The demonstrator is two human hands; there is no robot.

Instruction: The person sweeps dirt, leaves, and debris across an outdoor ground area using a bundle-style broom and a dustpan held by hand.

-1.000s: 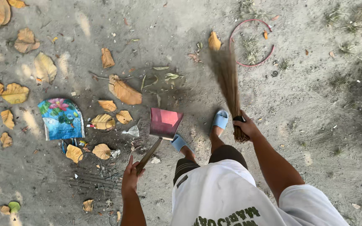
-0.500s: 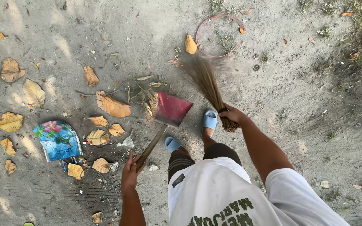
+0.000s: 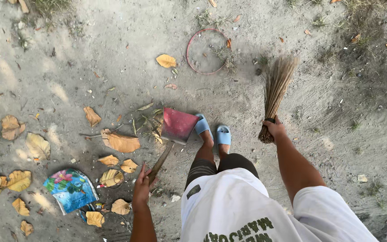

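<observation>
From the head camera, the left hand is gripping the wooden handle of one red metal dustpan, lying just left of two blue slippers. The right hand is clamping the bound end of one light, springy stick broom, best held there. One red wire hoop is lying far.

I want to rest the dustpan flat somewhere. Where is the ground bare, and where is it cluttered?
Bare sand lies right of the broom held by the right hand, and above the dustpan, towards the red ring. Left of the left hand it is crowded: dry leaves, blue wrapper.
</observation>
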